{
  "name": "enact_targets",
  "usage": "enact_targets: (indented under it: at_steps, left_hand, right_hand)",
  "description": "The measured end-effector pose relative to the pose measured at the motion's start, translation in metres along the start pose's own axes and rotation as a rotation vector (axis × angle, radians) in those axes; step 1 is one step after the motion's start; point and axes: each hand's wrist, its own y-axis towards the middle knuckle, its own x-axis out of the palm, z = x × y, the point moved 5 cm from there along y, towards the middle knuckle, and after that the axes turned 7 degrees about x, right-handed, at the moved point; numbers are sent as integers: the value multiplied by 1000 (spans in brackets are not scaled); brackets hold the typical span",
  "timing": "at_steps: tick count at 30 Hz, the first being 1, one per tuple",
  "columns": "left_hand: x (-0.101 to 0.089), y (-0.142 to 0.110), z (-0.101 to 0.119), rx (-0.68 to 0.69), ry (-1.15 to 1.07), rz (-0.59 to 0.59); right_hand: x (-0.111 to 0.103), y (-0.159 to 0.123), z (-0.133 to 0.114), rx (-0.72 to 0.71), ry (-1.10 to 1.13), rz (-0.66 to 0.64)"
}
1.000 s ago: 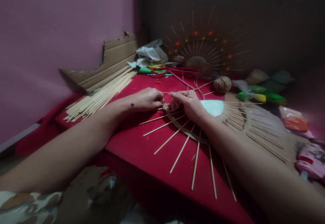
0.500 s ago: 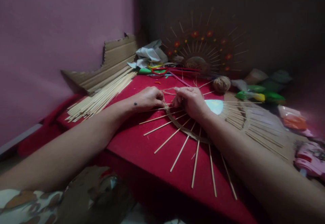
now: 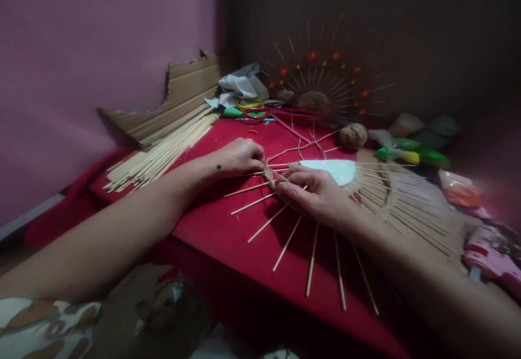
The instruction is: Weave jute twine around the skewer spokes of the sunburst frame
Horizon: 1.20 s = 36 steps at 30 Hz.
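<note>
A half-round frame of thin wooden sticks [image 3: 260, 223] fans out over the red-covered table, with a woven twine band [image 3: 269, 177] running across the sticks. At the band's left end my left hand [image 3: 244, 155] is closed, its thumb and finger pinching a stick. My right hand [image 3: 313, 189] lies over the band with fingertips pinched on a strand of twine [image 3: 280, 176], and it hides much of the band. Behind the right hand shows the pale half-disc [image 3: 331, 171] at the fan's centre. Loose twine trails back towards a twine ball [image 3: 353, 136].
A bundle of sticks [image 3: 163, 152] and torn cardboard [image 3: 191, 84] lie at the left by the wall. Scissors with red handles [image 3: 255, 113] rest at the back. A flower-decorated stick fan [image 3: 325, 76] stands behind. At right are green packets [image 3: 431, 157] and a pink glue gun [image 3: 488, 256].
My right hand has come down and nearer, from above the band's end to over the band, uncovering the half-disc and loose twine. My left hand has hardly moved.
</note>
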Motion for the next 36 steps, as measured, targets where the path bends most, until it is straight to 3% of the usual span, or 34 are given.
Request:
enact_targets:
  at_steps: [5,14,18,22,28,33,36]
  left_hand:
    - [0,2,-2,10,54,-7]
    - [-5,-4,-1,53,10,-21]
    - [-11,-8,3,58,-52,12]
    - [-12,-12,12,169,-157,-1]
    - [-1,-22,35,370,-325,-244]
    - [7,-28,51,477,-249,-236]
    - [5,-30,53,473,-227,-213]
  right_hand:
    - [4,-13,-7,-81,-69,44]
    - [-1,-16,2,187,109,73]
    - [-3,-16,2,217,110,82]
    - [-2,-16,0,205,114,67]
    - [0,-17,4,220,203,47]
    - [0,-15,3,153,265,29]
    - [1,-11,5,96,233,14]
